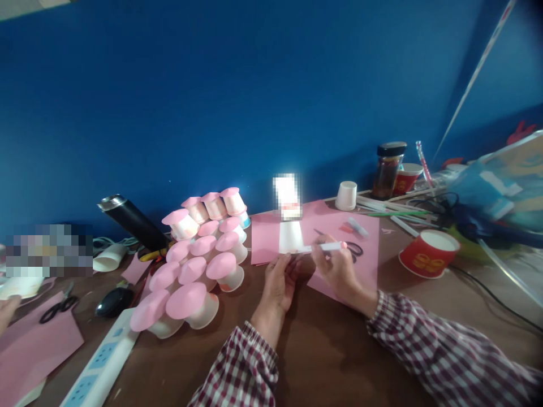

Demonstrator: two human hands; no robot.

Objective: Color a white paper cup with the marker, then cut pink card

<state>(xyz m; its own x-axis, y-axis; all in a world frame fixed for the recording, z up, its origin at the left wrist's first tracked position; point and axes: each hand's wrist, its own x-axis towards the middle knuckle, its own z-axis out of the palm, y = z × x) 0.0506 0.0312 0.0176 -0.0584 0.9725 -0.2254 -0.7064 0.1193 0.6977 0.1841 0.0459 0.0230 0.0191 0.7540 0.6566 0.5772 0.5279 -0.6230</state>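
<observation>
My left hand [282, 282] is closed at the lower edge of a white paper cup [291, 237], which lies over pink paper [265, 234]. In my right hand [333, 263] is a white marker [326, 247], held across the cup's lower part. Black-handled scissors [354, 250] lie on the pink paper, partly behind my right hand. Beyond them are a few small markers [356, 227]. To the left of my hands stand several paper cups with pink cone tops [186, 301].
A red cup [430, 254], jar [388, 169], white cup [346, 195] and plastic bag [504, 186] are right. Left are a power strip [99, 359], mouse [113, 301], black flask [133, 221], other scissors [59, 305] and another person's hand [8, 311].
</observation>
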